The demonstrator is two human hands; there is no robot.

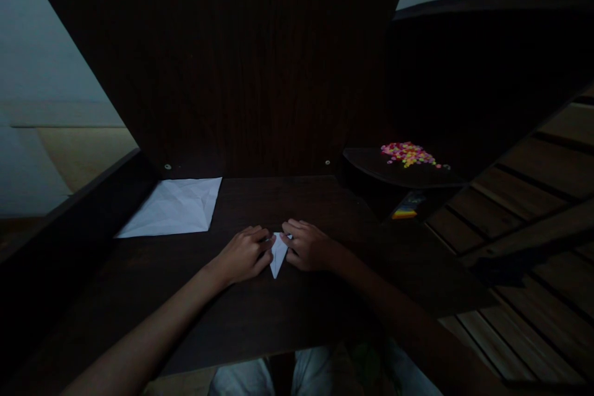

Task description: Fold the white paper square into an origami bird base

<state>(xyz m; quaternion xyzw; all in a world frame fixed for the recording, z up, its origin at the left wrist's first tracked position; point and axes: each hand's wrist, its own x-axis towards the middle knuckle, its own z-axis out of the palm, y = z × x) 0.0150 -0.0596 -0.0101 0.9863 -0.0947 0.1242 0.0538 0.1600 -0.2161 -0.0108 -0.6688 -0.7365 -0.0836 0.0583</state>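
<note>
Seen from my remote post: L hand [245, 253] and R hand [309, 247] each grip an upper edge of the folded paper [277, 262], btwn them on the dark surface [260, 322], pt. toward wearer. Step in hand, I judge: creasing. Next move prob. needs firm fingertip pressure w/ edges aligned.

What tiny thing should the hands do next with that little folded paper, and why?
Maybe slide the right hand down the little folded paper to press its creases flatter. The left hand could steady it: both hands touch its wider upper part, while its point, facing the person, is uncovered and crease lines show.
</note>
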